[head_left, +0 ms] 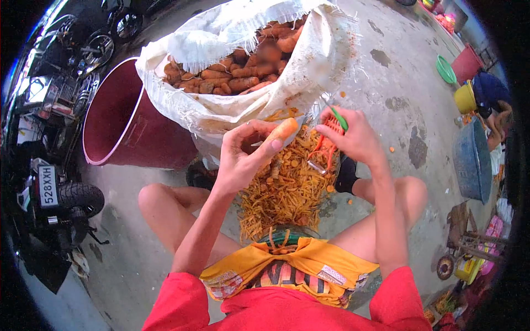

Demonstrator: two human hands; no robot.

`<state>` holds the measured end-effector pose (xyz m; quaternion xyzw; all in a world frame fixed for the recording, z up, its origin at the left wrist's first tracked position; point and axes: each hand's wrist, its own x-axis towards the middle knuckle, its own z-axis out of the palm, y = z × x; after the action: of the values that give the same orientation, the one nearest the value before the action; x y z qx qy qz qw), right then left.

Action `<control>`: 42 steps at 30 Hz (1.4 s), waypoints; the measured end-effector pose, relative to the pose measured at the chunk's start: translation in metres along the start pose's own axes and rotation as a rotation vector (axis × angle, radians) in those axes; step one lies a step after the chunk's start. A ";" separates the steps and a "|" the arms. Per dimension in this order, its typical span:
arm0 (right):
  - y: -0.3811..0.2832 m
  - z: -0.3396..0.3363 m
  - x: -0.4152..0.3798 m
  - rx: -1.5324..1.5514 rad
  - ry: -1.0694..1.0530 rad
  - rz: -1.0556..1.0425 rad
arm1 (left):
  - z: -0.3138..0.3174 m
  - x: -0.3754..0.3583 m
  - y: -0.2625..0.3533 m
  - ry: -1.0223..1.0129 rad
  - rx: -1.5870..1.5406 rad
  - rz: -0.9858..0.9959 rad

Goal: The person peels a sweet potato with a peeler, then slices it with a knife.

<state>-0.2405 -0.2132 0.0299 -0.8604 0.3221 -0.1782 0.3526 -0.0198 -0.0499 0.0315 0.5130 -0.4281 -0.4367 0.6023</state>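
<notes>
My left hand (243, 151) is closed around an orange carrot (284, 129), its tip pointing up and to the right. My right hand (359, 137) grips an orange peeler (326, 144) with a metal blade that hangs downward. A knife (339, 119) with a green handle is also in that hand, its thin blade pointing up and left. Below both hands spreads a heap of carrot peelings (290, 193) with round slices among them. Just beyond stands a white woven sack (301, 96), open at the top and full of carrots (243, 71).
Left of the sack leans a dark red tub (113, 116). Motorcycles (72, 193) line the far left. To the right, another person (494, 99) is beside a grey-blue basin (473, 160) and a yellow bucket (465, 98). A green basin (446, 69) lies farther back.
</notes>
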 end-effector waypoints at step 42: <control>-0.057 0.044 0.038 0.507 0.161 -0.510 | 0.016 0.024 -0.006 0.030 -0.873 -0.297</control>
<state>-0.1648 -0.1864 0.0436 -0.7815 0.0694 -0.4016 0.4723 -0.0292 -0.0774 0.0294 0.2734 -0.1170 -0.6504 0.6990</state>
